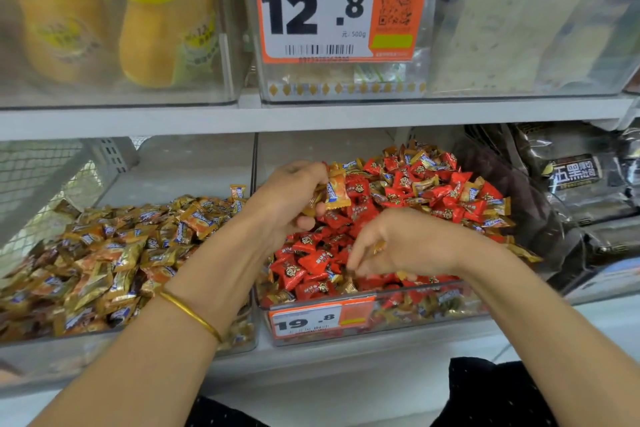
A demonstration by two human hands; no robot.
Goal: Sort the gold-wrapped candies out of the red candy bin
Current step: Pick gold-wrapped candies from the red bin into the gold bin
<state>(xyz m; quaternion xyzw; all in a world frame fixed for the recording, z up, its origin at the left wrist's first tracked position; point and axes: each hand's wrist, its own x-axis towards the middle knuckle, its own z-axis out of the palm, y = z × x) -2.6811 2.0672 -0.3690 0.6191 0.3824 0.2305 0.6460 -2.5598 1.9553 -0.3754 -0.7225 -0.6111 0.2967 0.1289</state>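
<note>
On the left end of the lower shelf [311,360] stands a clear bin [69,354] full of gold-wrapped candies [114,253]. An arm with a gold bangle [190,314] reaches across its right corner. That is the left hand [287,198]. It is up over the back left part of the red candy bin [415,308], and its fingers are curled tight round a bunch of gold candies [335,191], which stick out on the right side of the hand.

The red candy bin sits just beside the gold one. It has an orange price tag [318,317] on its front wall. Red candies [311,263] fill the front of it, and more gold ones [422,163] are mixed in at the back.

The right hand [405,243] is low over the red pile, near the front of the bin. Its fingers are bent in round a small gold candy [378,247]; only a little bit of it shows, under the hand.

At the right end of the shelf lie dark bags [575,177].
</note>
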